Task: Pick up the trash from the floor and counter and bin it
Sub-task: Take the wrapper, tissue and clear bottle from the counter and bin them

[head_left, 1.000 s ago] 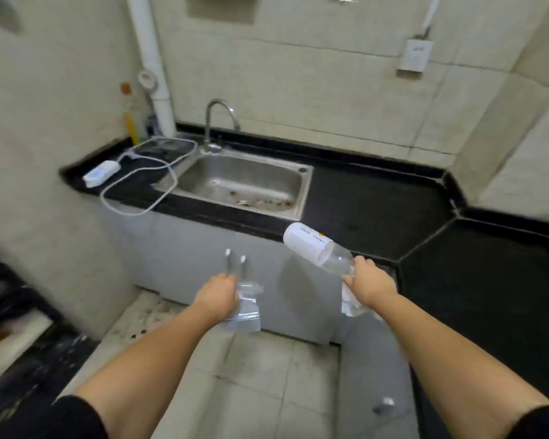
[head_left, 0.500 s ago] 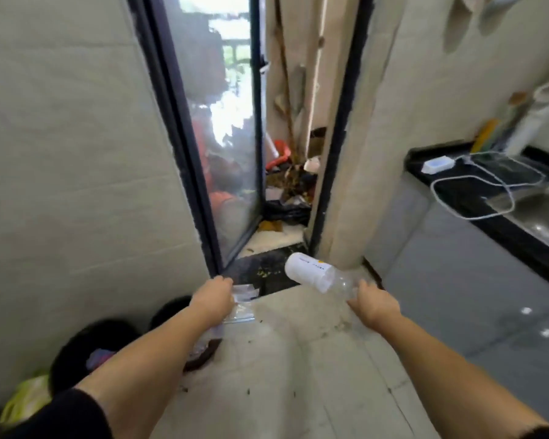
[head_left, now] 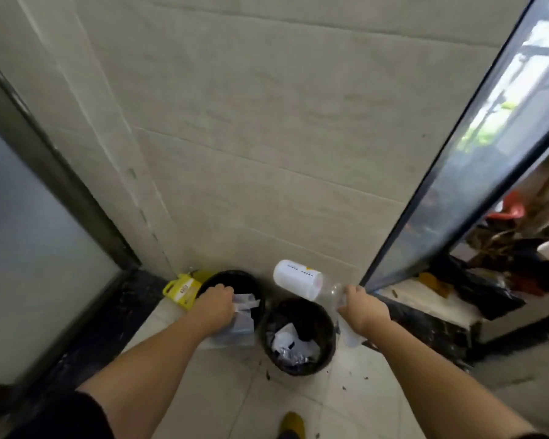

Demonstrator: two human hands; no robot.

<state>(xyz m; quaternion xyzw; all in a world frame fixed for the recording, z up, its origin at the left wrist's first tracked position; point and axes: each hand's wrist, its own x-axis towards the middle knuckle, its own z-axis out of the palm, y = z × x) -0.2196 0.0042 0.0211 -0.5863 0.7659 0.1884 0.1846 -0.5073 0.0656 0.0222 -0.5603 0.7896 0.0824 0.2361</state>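
Note:
My left hand (head_left: 216,307) grips a clear plastic bag (head_left: 240,324) that hangs over the near rim of the left black bin (head_left: 254,282). My right hand (head_left: 363,308) holds a clear plastic bottle with a white label (head_left: 300,280) by its neck end, the bottle pointing up and left above the right black bin (head_left: 328,343). A scrap of clear plastic (head_left: 349,337) also dangles under my right hand. The right bin holds crumpled white and foil trash (head_left: 290,343).
Both bins stand on the tiled floor against a beige tiled wall (head_left: 267,169). A yellow package (head_left: 183,288) lies left of the left bin. A frosted door (head_left: 29,248) is at left, a glass door (head_left: 457,191) at right with clutter behind it. My foot (head_left: 292,423) shows below.
I have turned from the sink counter past the glass door to face the two bins. Both hands, still holding the bag and the bottle, now hover over the bins.

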